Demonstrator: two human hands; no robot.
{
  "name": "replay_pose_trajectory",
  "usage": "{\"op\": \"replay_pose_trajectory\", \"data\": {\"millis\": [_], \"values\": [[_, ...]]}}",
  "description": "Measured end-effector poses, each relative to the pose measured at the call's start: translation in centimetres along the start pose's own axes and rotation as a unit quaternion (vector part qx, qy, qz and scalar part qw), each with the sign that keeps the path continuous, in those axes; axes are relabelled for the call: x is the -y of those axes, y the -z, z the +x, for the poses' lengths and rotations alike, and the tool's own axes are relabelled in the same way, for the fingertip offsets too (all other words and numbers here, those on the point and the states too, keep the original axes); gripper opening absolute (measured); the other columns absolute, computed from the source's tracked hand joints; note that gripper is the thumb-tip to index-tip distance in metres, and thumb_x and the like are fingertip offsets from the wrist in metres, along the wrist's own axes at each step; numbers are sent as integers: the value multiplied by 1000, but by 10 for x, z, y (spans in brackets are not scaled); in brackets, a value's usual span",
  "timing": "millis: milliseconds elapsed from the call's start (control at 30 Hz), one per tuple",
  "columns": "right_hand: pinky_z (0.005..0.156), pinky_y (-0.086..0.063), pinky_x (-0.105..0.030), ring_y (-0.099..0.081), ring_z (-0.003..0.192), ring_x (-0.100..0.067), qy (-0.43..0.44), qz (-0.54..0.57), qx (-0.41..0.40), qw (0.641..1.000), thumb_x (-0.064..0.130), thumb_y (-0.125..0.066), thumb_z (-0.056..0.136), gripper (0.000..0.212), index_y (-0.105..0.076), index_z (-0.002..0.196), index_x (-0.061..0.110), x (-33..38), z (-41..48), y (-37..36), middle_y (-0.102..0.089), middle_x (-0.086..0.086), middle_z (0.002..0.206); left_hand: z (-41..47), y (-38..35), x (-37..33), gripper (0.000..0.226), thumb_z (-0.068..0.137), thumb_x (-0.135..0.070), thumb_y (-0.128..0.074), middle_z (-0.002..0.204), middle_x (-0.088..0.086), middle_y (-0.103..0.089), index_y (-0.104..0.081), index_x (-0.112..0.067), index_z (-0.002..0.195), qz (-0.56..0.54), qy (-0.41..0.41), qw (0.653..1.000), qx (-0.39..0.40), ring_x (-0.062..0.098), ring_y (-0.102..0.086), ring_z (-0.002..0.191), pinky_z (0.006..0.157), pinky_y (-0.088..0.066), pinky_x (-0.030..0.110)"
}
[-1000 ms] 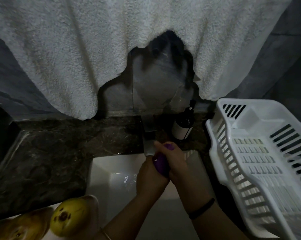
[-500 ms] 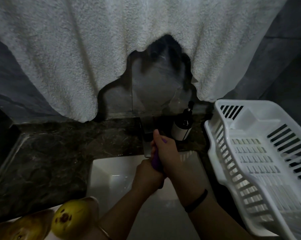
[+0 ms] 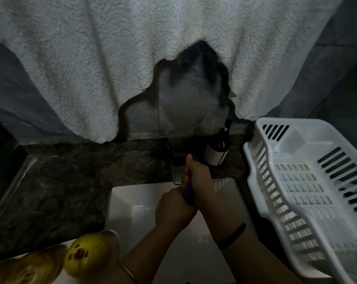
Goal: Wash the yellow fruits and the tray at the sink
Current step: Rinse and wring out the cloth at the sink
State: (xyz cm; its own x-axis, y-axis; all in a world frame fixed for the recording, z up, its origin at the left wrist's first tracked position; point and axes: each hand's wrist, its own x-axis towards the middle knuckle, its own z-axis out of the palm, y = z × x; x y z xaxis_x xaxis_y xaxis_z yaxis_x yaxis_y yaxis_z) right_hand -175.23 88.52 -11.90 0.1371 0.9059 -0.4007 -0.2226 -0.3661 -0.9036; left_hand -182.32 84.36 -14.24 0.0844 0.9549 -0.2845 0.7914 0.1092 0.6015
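Dim light, view down over a white sink (image 3: 132, 214) set in a dark marbled counter (image 3: 60, 181). Both hands meet over the basin just below a flat metal faucet (image 3: 176, 160). Right hand (image 3: 199, 177) is curled round the upper part of a purple object (image 3: 187, 191), thumb raised in front of the spout; contact with the spout cannot be told. Left hand (image 3: 173, 209) is wrapped round the lower end of the same object, knuckles toward the camera. What the purple thing is cannot be made out, and running water cannot be seen either. A black band (image 3: 233, 235) sits on the right wrist, a thin gold bangle (image 3: 130, 273) on the left. 2 yellow fruits lie at the bottom-left corner, well apart from the hands: the nearer fruit (image 3: 87, 255) is greenish-yellow with dark brown spots and sits just beside the sink's left edge; the second fruit (image 3: 28, 267) is duller and partly cut off by the frame. They appear to rest on a pale tray (image 3: 59, 279), of which only a sliver shows. Behind the faucet stands a dark bottle (image 3: 216, 153) with a white label and a pump top. To the right, a white slatted dish rack (image 3: 296, 181) sits on the counter, tilted toward the sink. A large white towel (image 3: 112, 58) hangs across the wall above.
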Motion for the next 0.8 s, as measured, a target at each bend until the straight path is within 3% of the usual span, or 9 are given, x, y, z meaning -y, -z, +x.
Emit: {"op": "replay_pose_trajectory", "data": {"millis": [100,167,233,300,333,433,567,667,800], "values": [[55,-45,-28,-52,54,-17,-3,32,27,999,36,-46,98,38,-53,70,11,8,-6,8,-55,-4,58,1,6,-4,18,87,-38,-59,62,-9,-51,-52,-26,76,-37,-6,999,5,4,-48,56,52,-36,19],[74,-51,-33,-62,79,-19,1,-9,15,1000,46,-47,94,33,-59,90,15,8,-7,13,-65,-7,86,1,9,-8,14,85,-36,-64,64,-7,-54,-56,-25,82,-70,4,997,-11,4,-49,57,54,-39,20],[90,-47,-36,-58,107,-22,-6,-8,0,1000,58,-45,86,46,-57,111,22,9,-12,17,-61,-9,121,-2,12,-13,14,81,-31,-69,74,-3,-60,-58,-23,87,-131,27,990,-50,10,-54,65,62,-44,24],[100,-42,-39,-51,122,-25,-31,30,8,999,66,-37,82,66,-52,129,21,7,-19,18,-52,-9,137,-8,14,-19,26,80,-39,-71,86,-4,-61,-59,-25,99,-204,36,973,-98,12,-57,77,72,-46,27],[102,-42,-42,-51,123,-26,-48,49,16,997,69,-31,84,70,-52,130,20,4,-22,20,-54,-9,135,-10,13,-22,36,77,-51,-70,89,-8,-59,-55,-31,103,-226,36,966,-122,11,-57,81,75,-46,28],[85,-49,-38,-61,101,-22,-85,129,32,987,68,-20,91,64,-65,100,24,-4,-33,22,-69,-6,104,-15,13,-32,65,60,-82,-53,99,-8,-61,-50,-36,106,-279,36,939,-196,12,-59,95,85,-49,33],[84,-50,-38,-62,107,-29,-130,242,96,957,69,-30,89,71,-67,112,13,-7,-42,22,-67,-16,116,-16,13,-34,80,68,-71,-51,120,2,-58,-51,-17,127,-189,66,942,-270,20,-50,117,101,-36,37],[79,-51,-36,-68,93,-26,-134,261,135,946,54,-38,95,57,-71,104,9,5,-42,25,-71,-16,105,-15,16,-30,78,69,-70,-58,122,3,-57,-48,-22,130,-228,41,948,-219,22,-51,119,102,-40,42],[65,-54,-29,-66,79,-19,-95,225,72,967,31,-46,97,33,-60,116,9,12,-29,41,-70,-9,87,-23,43,-34,27,81,-37,-69,108,-9,-61,-50,-38,101,-454,-44,889,46,0,-61,96,78,-50,15]]}}
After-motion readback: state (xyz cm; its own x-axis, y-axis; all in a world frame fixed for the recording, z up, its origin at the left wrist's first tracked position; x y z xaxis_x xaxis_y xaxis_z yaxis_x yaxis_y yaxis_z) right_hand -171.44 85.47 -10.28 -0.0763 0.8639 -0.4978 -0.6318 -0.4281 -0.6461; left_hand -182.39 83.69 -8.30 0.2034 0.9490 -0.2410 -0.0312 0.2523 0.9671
